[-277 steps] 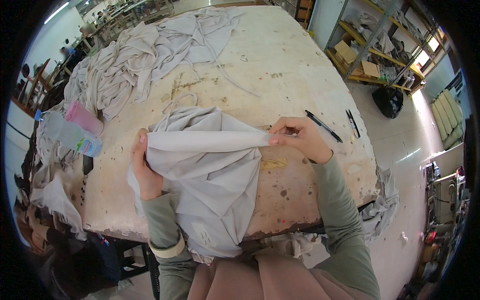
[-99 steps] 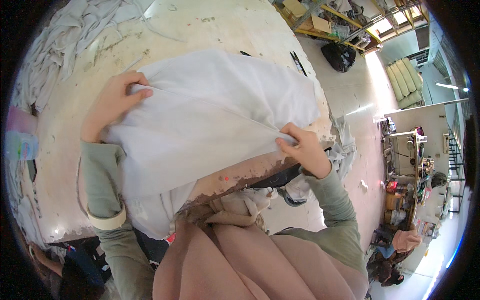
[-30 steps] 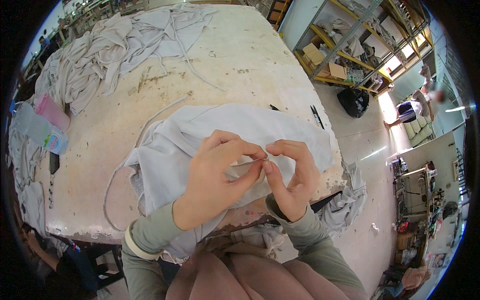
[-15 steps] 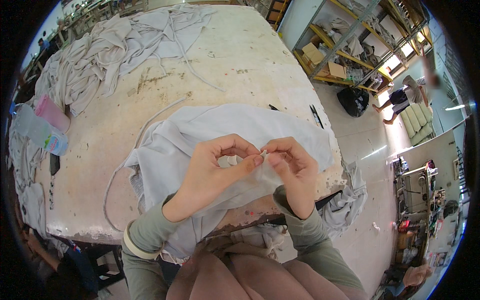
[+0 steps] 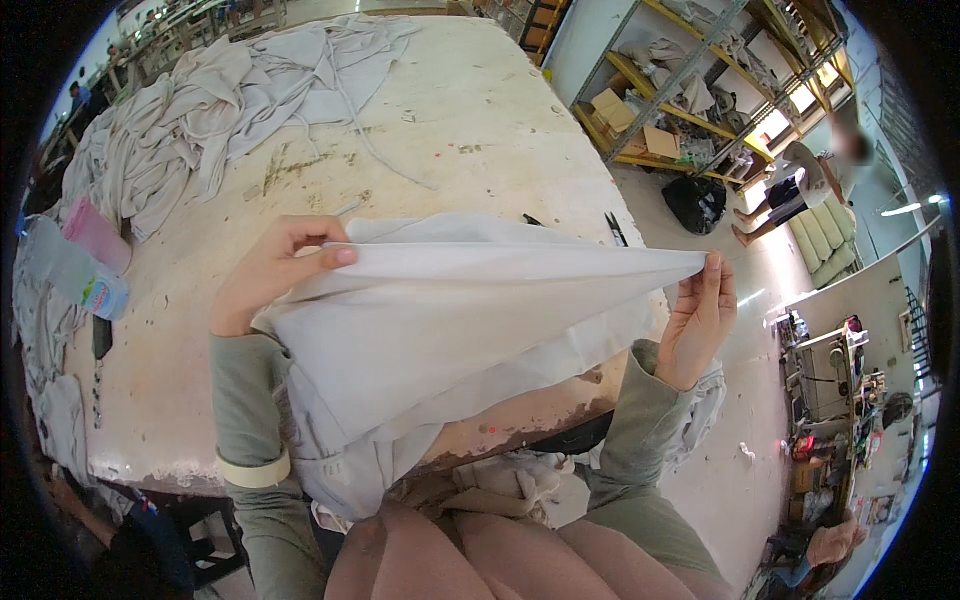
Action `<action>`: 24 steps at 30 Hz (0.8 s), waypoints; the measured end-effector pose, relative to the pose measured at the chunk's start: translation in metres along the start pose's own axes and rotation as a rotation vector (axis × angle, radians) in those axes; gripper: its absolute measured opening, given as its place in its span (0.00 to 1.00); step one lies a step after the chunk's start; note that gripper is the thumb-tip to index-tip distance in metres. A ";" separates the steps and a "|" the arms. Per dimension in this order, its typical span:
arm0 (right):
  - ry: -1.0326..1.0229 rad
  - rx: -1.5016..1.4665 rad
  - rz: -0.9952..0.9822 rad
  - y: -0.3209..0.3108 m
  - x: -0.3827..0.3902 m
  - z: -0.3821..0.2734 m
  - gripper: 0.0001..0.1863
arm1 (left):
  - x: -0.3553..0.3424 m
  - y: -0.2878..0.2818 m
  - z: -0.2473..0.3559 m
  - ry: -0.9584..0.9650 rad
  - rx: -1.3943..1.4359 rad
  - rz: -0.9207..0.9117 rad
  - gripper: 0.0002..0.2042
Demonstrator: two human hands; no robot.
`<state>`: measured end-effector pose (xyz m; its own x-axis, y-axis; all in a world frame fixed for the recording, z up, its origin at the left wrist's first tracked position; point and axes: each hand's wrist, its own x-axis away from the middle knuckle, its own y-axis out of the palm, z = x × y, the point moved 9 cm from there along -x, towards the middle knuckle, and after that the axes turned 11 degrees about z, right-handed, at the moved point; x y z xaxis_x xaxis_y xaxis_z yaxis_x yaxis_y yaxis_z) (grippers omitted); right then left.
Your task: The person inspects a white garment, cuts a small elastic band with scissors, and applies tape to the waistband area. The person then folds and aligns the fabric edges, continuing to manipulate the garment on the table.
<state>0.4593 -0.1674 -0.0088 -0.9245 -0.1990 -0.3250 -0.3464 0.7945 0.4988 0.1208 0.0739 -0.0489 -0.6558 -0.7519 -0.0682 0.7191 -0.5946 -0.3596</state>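
Stretching a pale grey cloth point(image 5: 470, 330) between two pinches, I have it draped over the near edge of the table point(image 5: 150, 400) and rising toward me. My left hand point(image 5: 280, 270) clasps its upper edge, thumb over fingers; my right hand point(image 5: 700, 312) nips the far-right corner at the fingertips. It looks light, soft and limp, perhaps a little slippery, so I judge its edges and corners best to hold. Its underside and lower folds are hidden, and I cannot tell how many layers there are. Beyond it, a small dark object point(image 5: 531, 219) is mostly covered; black snips point(image 5: 616, 232) lie to its right. On the far left spreads a tangled heap of similar cloth point(image 5: 190, 130). The contents of the far-right shelves point(image 5: 662, 100) are hard to make out.
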 end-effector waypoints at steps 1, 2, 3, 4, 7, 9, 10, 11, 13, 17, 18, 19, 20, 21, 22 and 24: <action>-0.001 0.030 -0.040 0.001 -0.001 -0.001 0.11 | 0.000 -0.005 -0.006 -0.024 0.014 -0.006 0.10; 0.014 0.065 -0.031 -0.002 -0.002 0.000 0.13 | -0.002 -0.012 -0.010 -0.027 0.009 0.024 0.10; 0.005 0.077 -0.054 0.000 -0.001 -0.001 0.15 | -0.004 -0.017 -0.012 -0.010 0.014 0.045 0.10; 0.045 0.101 -0.086 0.002 0.001 0.002 0.16 | -0.006 -0.020 -0.014 0.007 0.009 0.065 0.10; 0.083 0.145 -0.203 0.013 0.012 0.006 0.22 | -0.011 -0.026 -0.023 0.009 0.028 0.102 0.10; 0.064 0.141 -0.205 0.016 0.017 0.003 0.22 | -0.013 -0.027 -0.029 -0.008 0.024 0.118 0.10; 0.066 0.148 -0.193 0.016 0.018 0.002 0.22 | -0.013 -0.028 -0.031 -0.012 0.025 0.126 0.10; 0.062 0.151 -0.188 0.016 0.019 0.001 0.22 | -0.014 -0.028 -0.033 -0.018 0.026 0.128 0.10; 0.046 0.144 -0.195 0.018 0.018 -0.001 0.22 | -0.014 -0.027 -0.033 -0.005 0.048 0.121 0.10; -0.016 0.086 -0.114 0.010 0.007 -0.009 0.21 | -0.015 -0.023 -0.040 -0.022 -0.004 0.080 0.10; -0.029 0.070 -0.106 0.007 0.003 -0.012 0.21 | -0.015 -0.022 -0.041 -0.018 -0.001 0.072 0.09; -0.044 0.050 -0.076 0.003 -0.001 -0.014 0.21 | -0.015 -0.021 -0.039 0.015 -0.011 0.057 0.09; -0.045 0.051 -0.089 0.003 -0.003 -0.014 0.21 | -0.015 -0.022 -0.041 0.001 -0.020 0.065 0.09; -0.049 0.050 -0.079 0.001 -0.006 -0.014 0.21 | -0.015 -0.022 -0.040 0.016 -0.039 0.064 0.10; -0.044 0.054 -0.052 -0.003 -0.008 -0.014 0.21 | -0.016 -0.022 -0.036 0.073 -0.065 0.064 0.10; -0.060 0.067 -0.032 -0.007 -0.011 -0.014 0.21 | -0.017 -0.027 -0.036 0.079 -0.071 0.112 0.10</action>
<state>0.4698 -0.1789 0.0024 -0.9013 -0.1916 -0.3885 -0.3622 0.8254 0.4331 0.1048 0.1129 -0.0712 -0.5906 -0.7859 -0.1831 0.7722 -0.4847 -0.4108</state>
